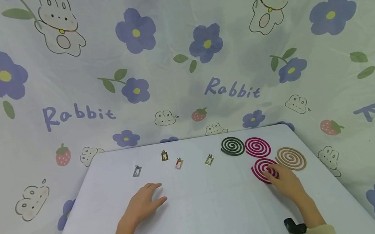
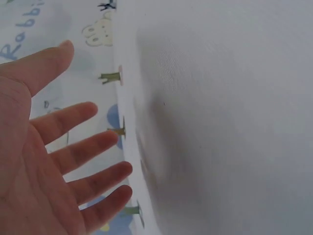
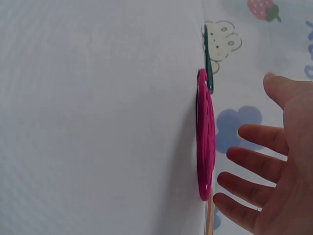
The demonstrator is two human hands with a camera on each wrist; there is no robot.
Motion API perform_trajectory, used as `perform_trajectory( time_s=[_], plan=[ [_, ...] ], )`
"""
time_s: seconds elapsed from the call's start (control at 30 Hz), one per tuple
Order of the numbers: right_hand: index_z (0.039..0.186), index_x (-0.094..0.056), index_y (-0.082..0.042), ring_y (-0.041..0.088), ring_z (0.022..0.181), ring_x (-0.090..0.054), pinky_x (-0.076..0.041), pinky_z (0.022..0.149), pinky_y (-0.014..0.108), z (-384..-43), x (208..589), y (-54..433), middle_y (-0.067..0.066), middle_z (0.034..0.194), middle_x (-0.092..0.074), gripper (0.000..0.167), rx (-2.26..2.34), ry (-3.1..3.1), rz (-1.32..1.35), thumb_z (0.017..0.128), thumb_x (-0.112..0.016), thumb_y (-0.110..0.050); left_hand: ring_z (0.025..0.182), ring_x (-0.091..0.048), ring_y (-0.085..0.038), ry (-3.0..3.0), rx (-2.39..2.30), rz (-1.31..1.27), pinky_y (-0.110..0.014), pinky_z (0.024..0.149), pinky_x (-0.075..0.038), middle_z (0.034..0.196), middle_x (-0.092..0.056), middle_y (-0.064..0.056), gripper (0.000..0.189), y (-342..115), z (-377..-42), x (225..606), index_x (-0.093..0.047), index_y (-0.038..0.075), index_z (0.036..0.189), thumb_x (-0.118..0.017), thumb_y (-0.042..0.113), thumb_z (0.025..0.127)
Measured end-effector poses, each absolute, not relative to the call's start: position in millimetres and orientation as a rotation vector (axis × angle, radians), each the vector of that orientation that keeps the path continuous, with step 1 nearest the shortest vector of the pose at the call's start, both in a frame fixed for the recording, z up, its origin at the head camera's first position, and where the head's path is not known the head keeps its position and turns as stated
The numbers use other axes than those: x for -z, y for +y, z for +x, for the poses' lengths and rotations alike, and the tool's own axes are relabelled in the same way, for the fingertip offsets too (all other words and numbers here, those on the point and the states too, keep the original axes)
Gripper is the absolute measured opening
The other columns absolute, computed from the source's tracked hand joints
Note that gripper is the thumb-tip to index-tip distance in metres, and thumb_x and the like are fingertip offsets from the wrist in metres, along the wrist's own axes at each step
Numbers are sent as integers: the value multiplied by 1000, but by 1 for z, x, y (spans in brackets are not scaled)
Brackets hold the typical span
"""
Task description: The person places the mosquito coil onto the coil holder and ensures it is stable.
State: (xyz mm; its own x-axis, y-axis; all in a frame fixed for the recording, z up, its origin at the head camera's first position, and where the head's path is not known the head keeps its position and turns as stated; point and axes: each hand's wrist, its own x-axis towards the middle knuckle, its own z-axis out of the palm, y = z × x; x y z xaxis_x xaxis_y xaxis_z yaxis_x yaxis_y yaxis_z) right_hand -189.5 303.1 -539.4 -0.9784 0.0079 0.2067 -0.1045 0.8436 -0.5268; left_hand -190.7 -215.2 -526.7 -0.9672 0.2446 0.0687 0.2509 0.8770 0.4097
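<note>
My right hand (image 1: 285,183) hovers over the near edge of a pink spiral mosquito coil (image 1: 258,168), fingers spread and apart from it. In the right wrist view that pink coil (image 3: 205,137) lies almost edge-on on the table, beyond the extended fingers (image 3: 252,164). Over the table's left half, my left hand (image 1: 142,204) is held with loosely extended fingers and nothing in them. Ahead of it lie a silver metal coil stand (image 1: 137,171), a dark gold stand (image 1: 165,156) and a shiny stand (image 1: 179,163) with reddish reflections. A pale gold stand (image 1: 209,160) is farther right.
Behind the near pink coil are a dark green coil (image 1: 232,146) and another pink coil (image 1: 257,147). To its right lies a tan coil (image 1: 291,158). The white table (image 1: 203,213) meets a patterned cloth backdrop (image 1: 175,65) at its far edge.
</note>
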Motion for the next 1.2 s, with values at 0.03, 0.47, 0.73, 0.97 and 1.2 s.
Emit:
perform_trajectory(
  time_s=[0.03,0.47,0.73,0.97,1.2],
  plan=[
    [121,-61,3,33,97,-59,-48,83,54,-190,540,305,19,109,-64,52,-838,-2815,66,95,-60,-42,120,-53,-28,-3026,684,-404,-48,99,-42,128,-59,-5,57,-214,-192,527,-62,16,128,-70,51,85],
    [118,-61,8,44,104,-57,-45,87,59,-196,546,320,27,112,-63,48,-874,-2742,53,94,-64,-34,121,-53,-25,-2986,828,-461,-45,101,-41,127,-60,-1,54,-197,-200,527,-63,16,127,-70,50,85],
    [121,-56,14,43,100,-54,-47,81,59,-194,546,324,33,115,-56,62,-910,-2745,-37,90,-69,-38,122,-53,-25,-2986,925,-478,-46,101,-41,128,-60,-1,54,-184,-201,527,-63,16,127,-69,51,86],
    [128,-51,12,40,100,-53,-47,81,55,-195,552,330,31,121,-54,70,-938,-2795,-115,89,-68,-44,122,-52,-25,-2975,1015,-504,-46,101,-41,128,-59,-1,57,-172,-203,529,-63,17,127,-66,56,86],
    [132,-47,10,36,95,-52,-46,74,47,-198,556,336,26,114,-54,78,-977,-2839,-192,86,-69,-50,123,-52,-25,-2964,1043,-575,-46,101,-41,129,-59,-1,57,-156,-208,528,-62,17,129,-62,57,88]
  ],
)
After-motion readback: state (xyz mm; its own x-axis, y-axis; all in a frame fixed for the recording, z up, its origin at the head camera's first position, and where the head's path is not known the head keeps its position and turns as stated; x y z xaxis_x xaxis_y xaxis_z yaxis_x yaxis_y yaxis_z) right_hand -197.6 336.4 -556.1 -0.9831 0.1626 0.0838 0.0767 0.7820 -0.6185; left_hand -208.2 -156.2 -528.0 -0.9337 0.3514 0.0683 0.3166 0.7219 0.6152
